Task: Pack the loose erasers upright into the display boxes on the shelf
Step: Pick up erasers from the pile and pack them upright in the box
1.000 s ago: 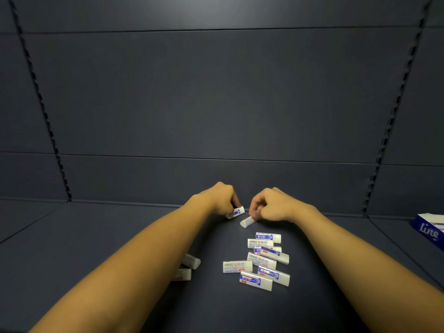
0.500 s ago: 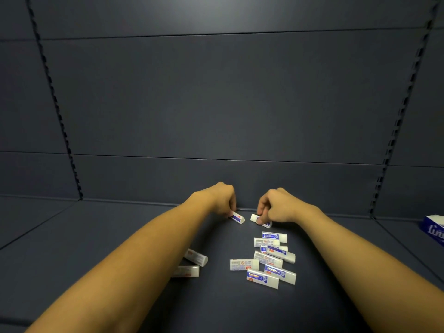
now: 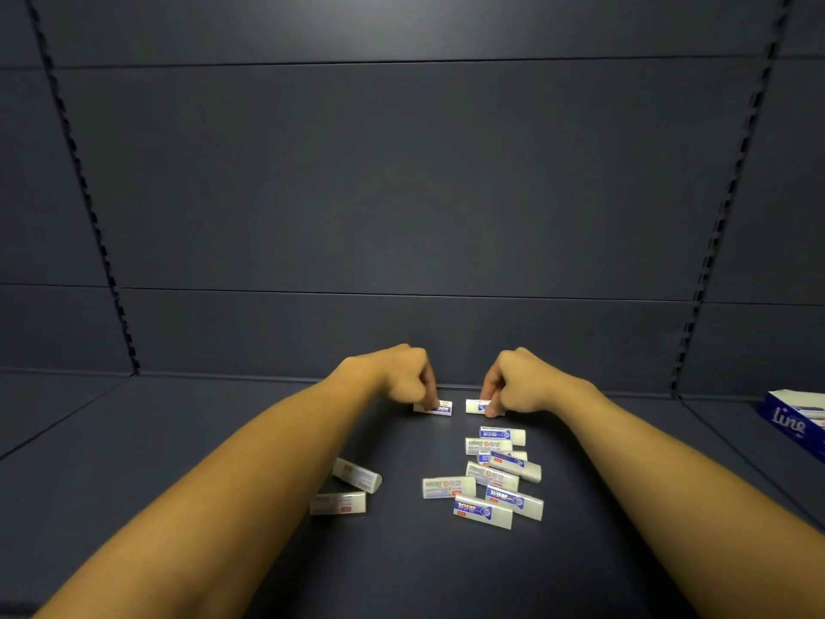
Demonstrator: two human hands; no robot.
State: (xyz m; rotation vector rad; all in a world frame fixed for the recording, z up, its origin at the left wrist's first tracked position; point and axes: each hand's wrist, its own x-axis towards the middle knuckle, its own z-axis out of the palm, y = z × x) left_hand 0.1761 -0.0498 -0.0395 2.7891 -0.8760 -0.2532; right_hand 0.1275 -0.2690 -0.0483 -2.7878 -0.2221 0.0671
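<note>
Dark shelf (image 3: 178, 440), loose erasers (image 3: 495, 480) scattered. Behind that pile, left hand (image 3: 393, 373) pinching one eraser (image 3: 439, 407), right hand (image 3: 520, 382) pinching another eraser (image 3: 474, 406).

The only word that reads clearly is "line", in white cursive script on the side of the blue and white cardboard display box (image 3: 792, 424) at the right edge of the dark shelf (image 3: 178, 422). The small white rectangular erasers (image 3: 495, 473) lying loose on the shelf wear paper sleeves with blue panels bearing white characters, red patches and fine grey print, but all of it is too small and blurred to read. One sleeve (image 3: 447, 487) shows a small round red prohibition sign beside what looks like a barcode block; its lettering is likewise illegible.
</note>
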